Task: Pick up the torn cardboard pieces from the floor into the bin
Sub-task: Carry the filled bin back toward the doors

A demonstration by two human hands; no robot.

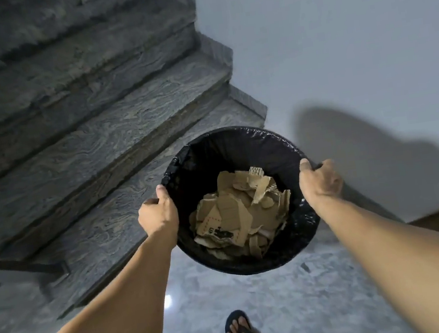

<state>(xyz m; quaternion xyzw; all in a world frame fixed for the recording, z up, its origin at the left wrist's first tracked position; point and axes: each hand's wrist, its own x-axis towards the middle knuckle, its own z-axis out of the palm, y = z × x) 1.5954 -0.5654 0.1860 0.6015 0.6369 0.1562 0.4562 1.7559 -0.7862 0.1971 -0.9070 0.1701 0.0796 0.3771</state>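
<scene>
Two hands gripped one bin (227,148): left hand (158,215) and right hand (321,183) curled over opposite rim sides. Torn cardboard pieces (239,213) lay inside. Stone stairs (83,127) rose beyond the bin; a sandalled foot (240,332) stood nearer.

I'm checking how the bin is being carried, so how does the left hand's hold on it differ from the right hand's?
The left hand grips the bin at its left rim, lower in the picture; the right hand grips the right rim, a little higher. The left thumb lies along the rim's top edge; the right thumb hooks over it. Both curl round the black liner's edge, holding the bin above the floor.
</scene>
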